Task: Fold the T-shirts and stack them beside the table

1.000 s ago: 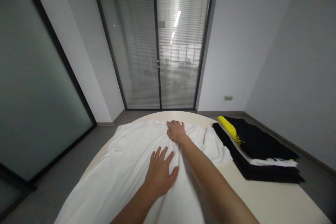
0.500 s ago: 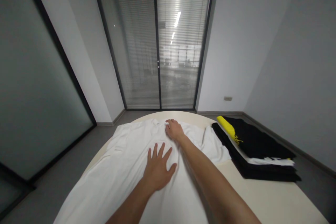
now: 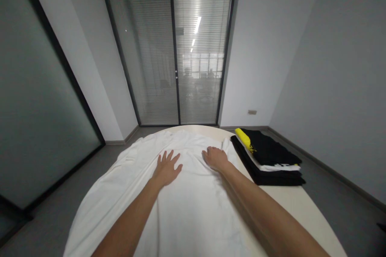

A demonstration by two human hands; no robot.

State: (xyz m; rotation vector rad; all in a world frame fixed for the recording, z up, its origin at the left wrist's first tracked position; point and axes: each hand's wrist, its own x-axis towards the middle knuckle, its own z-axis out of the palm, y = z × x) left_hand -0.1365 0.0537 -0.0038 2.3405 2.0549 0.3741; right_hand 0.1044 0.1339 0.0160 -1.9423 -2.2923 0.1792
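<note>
A white T-shirt [image 3: 189,209] lies spread over the table, wrinkled near its far end and draping past the left edge. My left hand [image 3: 167,170] rests flat on it with the fingers spread. To the right, my right hand [image 3: 215,158] is closed on the cloth near the shirt's right side, fingers curled downward. The fingertips of that hand are partly hidden. Just beyond it, a bit of white cloth stands up beside the folded stack.
A stack of folded black and white clothes [image 3: 271,152] sits on the right of the pale round table [image 3: 289,204], a yellow roll [image 3: 243,137] at its left edge. Behind the table are a glass door with blinds [image 3: 199,88] and a grey floor.
My right hand has moved right and slightly nearer, and the cloth on the right is drawn in. My left hand has shifted left and farther out, still flat. The view has turned slightly.
</note>
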